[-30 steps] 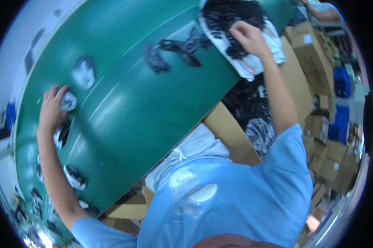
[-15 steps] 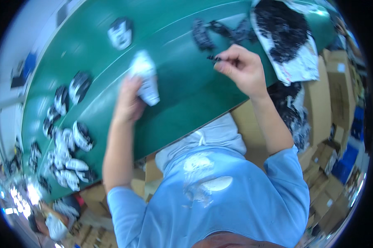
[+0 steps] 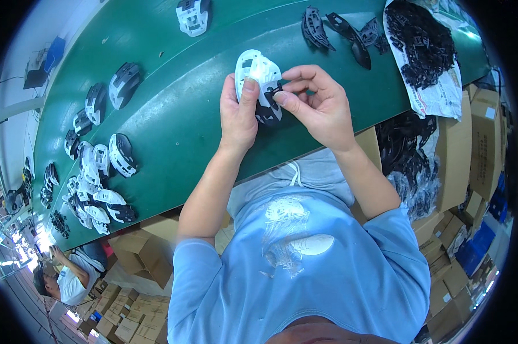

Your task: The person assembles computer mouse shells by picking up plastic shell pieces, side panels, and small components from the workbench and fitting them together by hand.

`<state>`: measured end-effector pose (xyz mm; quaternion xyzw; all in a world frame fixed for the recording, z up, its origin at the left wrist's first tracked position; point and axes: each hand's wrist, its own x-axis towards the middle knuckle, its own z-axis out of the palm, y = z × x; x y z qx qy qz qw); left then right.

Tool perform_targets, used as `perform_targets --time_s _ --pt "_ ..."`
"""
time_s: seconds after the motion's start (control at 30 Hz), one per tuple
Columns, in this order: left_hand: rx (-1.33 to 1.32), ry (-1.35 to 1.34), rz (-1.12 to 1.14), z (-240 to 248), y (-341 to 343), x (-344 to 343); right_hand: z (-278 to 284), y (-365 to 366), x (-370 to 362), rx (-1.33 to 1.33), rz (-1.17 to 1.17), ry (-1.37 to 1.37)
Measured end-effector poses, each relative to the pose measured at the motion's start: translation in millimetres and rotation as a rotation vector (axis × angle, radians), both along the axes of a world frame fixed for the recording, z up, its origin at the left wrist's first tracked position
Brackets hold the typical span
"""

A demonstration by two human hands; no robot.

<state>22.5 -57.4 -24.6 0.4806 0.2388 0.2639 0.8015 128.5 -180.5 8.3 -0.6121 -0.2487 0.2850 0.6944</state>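
My left hand (image 3: pixel 240 114) grips a white plastic mouse shell (image 3: pixel 251 64) over the green table, its thumb lying across the shell. The shell's hollow, ribbed side shows, with a dark section at its lower end. At the shell's right side, my right hand (image 3: pixel 322 106) pinches a small black plastic clip (image 3: pixel 274 94) between thumb and fingertips. That clip touches the shell's edge; whether it is seated there I cannot tell.
Several white-and-black shells (image 3: pixel 90 189) lie at the left of the green table (image 3: pixel 184 132). Black curved covers (image 3: pixel 316 28) rest at the far right beside a white bag (image 3: pixel 442 97) heaped with small black parts (image 3: pixel 422 46). Cardboard boxes (image 3: pixel 138 252) stand below. Another person (image 3: pixel 75 275) sits at lower left.
My left hand has moved right with the mouse shell, and my right hand has come slightly down and left with the clip. The two now meet.
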Motion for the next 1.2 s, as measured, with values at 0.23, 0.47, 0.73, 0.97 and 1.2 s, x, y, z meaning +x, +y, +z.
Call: perform_targets --time_s 0.23,0.47,0.73,0.97,1.2 --pt "0.164 -0.013 0.019 -5 -4 -1 -6 -6 6 0.053 0.143 0.304" --pt "0.154 -0.010 -0.085 2 -6 -3 -29 -9 -3 0.032 0.166 0.402" --pt "-0.015 -0.070 -0.313 -11 28 -14 2 -40 106 -0.265 -0.334 -1.072" --pt "0.125 -0.015 -0.451 4 13 -10 -13 -62 129 -0.208 -0.291 -0.161" --pt "-0.032 -0.081 -0.412 20 -15 11 -20 -18 8 0.372 -0.153 0.772"
